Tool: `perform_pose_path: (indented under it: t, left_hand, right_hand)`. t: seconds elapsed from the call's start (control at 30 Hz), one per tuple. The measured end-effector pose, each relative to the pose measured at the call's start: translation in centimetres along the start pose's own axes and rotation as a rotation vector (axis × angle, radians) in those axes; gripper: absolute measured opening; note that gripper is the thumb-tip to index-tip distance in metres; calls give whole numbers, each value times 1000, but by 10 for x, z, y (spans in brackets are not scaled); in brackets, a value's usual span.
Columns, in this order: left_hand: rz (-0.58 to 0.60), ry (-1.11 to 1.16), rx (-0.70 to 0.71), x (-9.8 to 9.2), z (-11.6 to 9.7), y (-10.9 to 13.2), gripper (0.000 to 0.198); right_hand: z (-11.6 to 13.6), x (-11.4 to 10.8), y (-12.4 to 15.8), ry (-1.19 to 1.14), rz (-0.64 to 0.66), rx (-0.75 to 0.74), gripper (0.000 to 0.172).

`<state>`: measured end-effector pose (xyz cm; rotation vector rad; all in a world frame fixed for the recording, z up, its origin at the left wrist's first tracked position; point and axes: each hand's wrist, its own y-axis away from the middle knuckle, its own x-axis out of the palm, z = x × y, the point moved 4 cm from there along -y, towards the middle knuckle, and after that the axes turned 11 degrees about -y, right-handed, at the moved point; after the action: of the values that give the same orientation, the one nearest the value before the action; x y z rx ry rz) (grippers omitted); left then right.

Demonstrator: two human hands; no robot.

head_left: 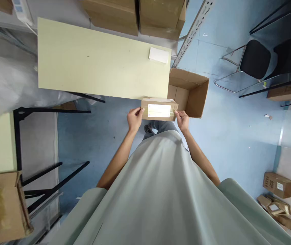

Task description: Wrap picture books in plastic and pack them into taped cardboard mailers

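Note:
A small brown cardboard box with a white label on its side is held up between my two hands, by the near edge of the pale yellow table. My left hand pinches its left end, and my right hand grips the right end near a strip of clear tape. Just beyond my right hand stands a larger open carton at the table's right end; the part of its inside that shows is bare cardboard. A white stack of paper or labels lies on the table's right side.
Large cartons sit behind the table beside a perforated metal post. Black table legs reach out on the left, near clear plastic wrapping. A black chair stands at right. More boxes lie low on the right.

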<state>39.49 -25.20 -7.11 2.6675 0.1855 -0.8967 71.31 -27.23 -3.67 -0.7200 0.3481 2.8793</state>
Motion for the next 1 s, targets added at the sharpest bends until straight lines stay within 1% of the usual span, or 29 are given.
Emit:
perform_pose_path:
  t: [0.1, 0.2, 0.3, 0.43, 0.53, 0.67, 0.77, 0.83, 0.9, 1.0]
  left_hand:
    - [95, -18, 38, 27, -18, 20, 28]
    - [242, -45, 74, 59, -39, 31, 25]
    - [389, -83, 78, 95, -57, 39, 27]
    - [541, -79, 21, 146, -78, 46, 34]
    - [609, -93, -51, 184, -94, 49, 42]
    - [669, -169, -106, 232, -116, 45, 47]
    - [700, -159, -143, 271, -128, 36, 47]
    - [693, -122, -160, 298, -133, 27, 47]
    - [667, -83, -161, 323, -135, 16, 50]
    - [595, -53, -151, 353, -130, -5, 55]
  right_hand:
    - [-24, -37, 15, -46, -64, 56, 80]
    - [-46, -75, 23, -78, -125, 108, 81]
    - [-70, -109, 31, -86, -175, 177, 82]
    - [-108, -145, 37, -107, -227, 299, 85]
    - [-138, -165, 33, -136, -223, 376, 85]
    - [-178, -191, 14, -125, -176, 448, 79]
    - [-208, -213, -12, -103, -151, 464, 72]
    - [-227, -225, -34, -91, -136, 468, 71]
    - [-243, -232, -56, -85, -130, 473, 70]
    - [-261, -232, -88, -97, -126, 496, 67]
